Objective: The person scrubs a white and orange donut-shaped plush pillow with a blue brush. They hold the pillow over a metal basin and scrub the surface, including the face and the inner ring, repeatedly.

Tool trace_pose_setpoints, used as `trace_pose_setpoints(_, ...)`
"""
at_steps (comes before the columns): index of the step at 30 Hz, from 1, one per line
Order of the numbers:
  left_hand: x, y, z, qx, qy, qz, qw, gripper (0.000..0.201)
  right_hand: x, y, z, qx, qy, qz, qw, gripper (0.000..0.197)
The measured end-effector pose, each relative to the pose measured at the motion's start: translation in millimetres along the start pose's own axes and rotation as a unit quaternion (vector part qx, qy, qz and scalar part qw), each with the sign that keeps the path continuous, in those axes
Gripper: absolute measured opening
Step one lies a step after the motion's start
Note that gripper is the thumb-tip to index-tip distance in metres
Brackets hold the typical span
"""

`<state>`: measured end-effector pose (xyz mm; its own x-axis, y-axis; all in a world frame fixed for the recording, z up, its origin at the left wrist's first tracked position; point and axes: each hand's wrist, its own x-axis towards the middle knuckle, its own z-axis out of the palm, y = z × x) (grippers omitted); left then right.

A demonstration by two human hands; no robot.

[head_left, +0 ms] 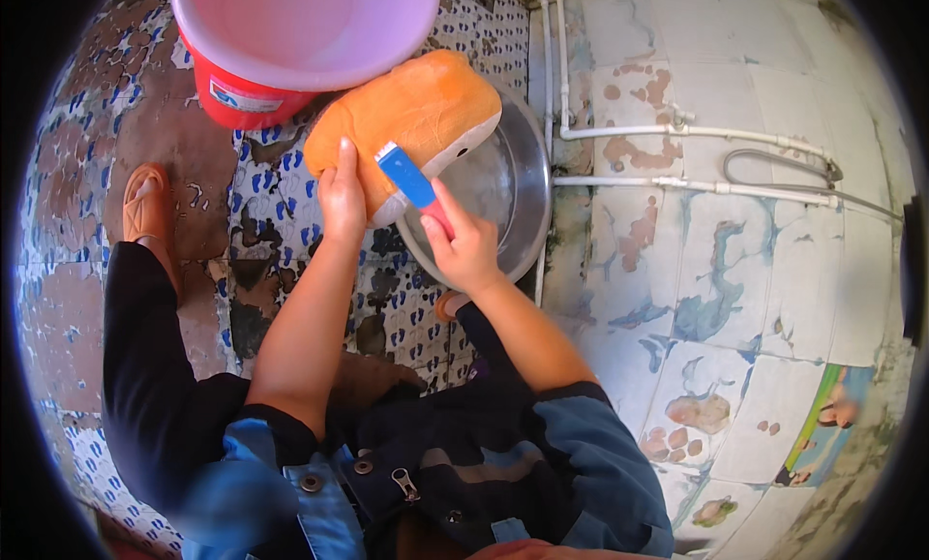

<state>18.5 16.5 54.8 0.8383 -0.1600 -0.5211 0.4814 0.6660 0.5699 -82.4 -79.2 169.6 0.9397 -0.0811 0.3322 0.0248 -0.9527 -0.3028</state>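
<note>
An orange plush toy (411, 105) with a white underside and a dark eye is held over the rim of a metal basin (530, 163). My left hand (343, 197) grips its near left end, thumb on top and the other fingers partly hidden. In my right hand (466, 248) is a small scrubbing brush (406, 176) with a blue head, white bristles and a reddish handle. Its head is over the plush's near side; whether the bristles press on the fabric, I cannot tell.
A pink basin (406, 39) sits on a red bucket (227, 86), close behind the plush. White pipes (619, 131) run along the stained tiled wall (619, 241) at right. Under my sandalled foot (147, 207), the patterned floor (68, 231) is peeling.
</note>
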Motion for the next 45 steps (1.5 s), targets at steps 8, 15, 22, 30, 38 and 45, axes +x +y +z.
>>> trace_pose_setpoints(8,-12,30,12,0.075,-0.041,-0.055,0.995,0.037,11,-3,0,-0.092,-0.019,-0.041,0.995,0.042)
trace_pose_setpoints(15,-10,22,14,0.03,-0.038,-0.026,0.998,0.037,42,31,16,-0.01,0.111,0.089,0.99,0.043)
trace_pose_setpoints(22,-6,13,9,0.053,-0.035,-0.028,0.998,0.037,37,33,11,-0.101,0.069,0.035,0.992,0.042)
trace_pose_setpoints(30,1,6,1,0.083,-0.016,-0.004,0.996,0.031,33,8,1,-0.093,-0.081,0.014,0.992,0.042)
trace_pose_setpoints(38,-11,2,12,0.133,-0.017,0.009,0.991,0.032,27,-12,-7,-0.093,-0.145,0.01,0.985,0.045)
trace_pose_setpoints(45,-11,-4,11,0.121,-0.022,0.045,0.991,0.035,44,8,-10,-0.13,-0.036,-0.003,0.991,0.043)
